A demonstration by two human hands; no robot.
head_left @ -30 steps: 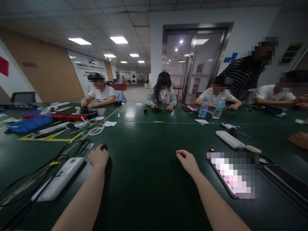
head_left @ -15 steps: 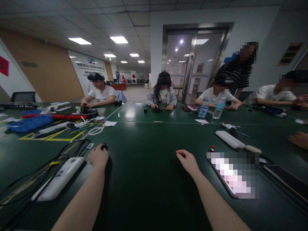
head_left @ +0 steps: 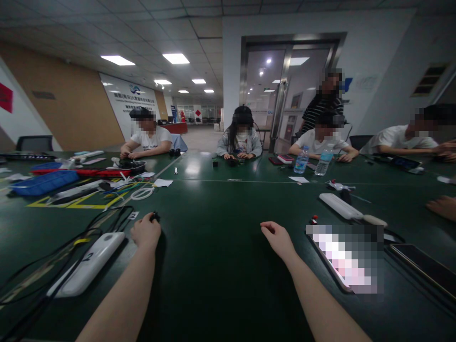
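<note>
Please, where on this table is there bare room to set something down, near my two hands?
The widest bare patch is the dark green tabletop between your left hand and right hand, reaching forward to the thin pale line across the table. It is crowded at far left, around the blue tray and coloured wires, and at right, around the white power strip.
</note>
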